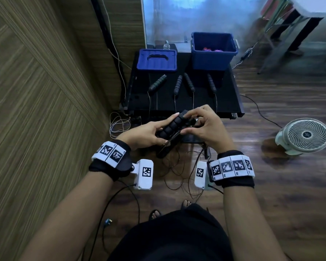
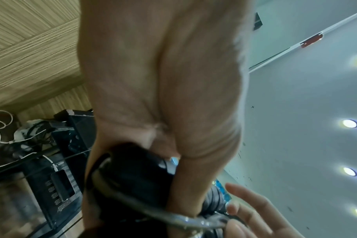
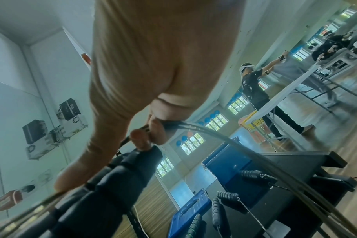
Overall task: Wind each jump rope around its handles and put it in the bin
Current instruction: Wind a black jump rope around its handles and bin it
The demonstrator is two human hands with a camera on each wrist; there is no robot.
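Gripping paired black handles point(image 1: 169, 127) in left hand point(image 1: 145, 134) | right hand point(image 1: 205, 129) fingers point(image 3: 157, 133) pinching the rope point(image 3: 214, 133) | bin point(image 1: 213, 51) on bench point(image 1: 228, 102), four handles point(image 1: 188, 81) lying there

Four rope handles point(image 1: 157, 84) are counted lying on the black table point(image 1: 228, 102) — three all black, one with green bands. Two more handles point(image 1: 169, 125) are held together between two hands, left hand point(image 1: 145, 134) and right hand point(image 1: 205, 127). One blue bin point(image 1: 213, 51), one blue lid point(image 1: 157, 61) and one white fan point(image 1: 305, 135) are seen.
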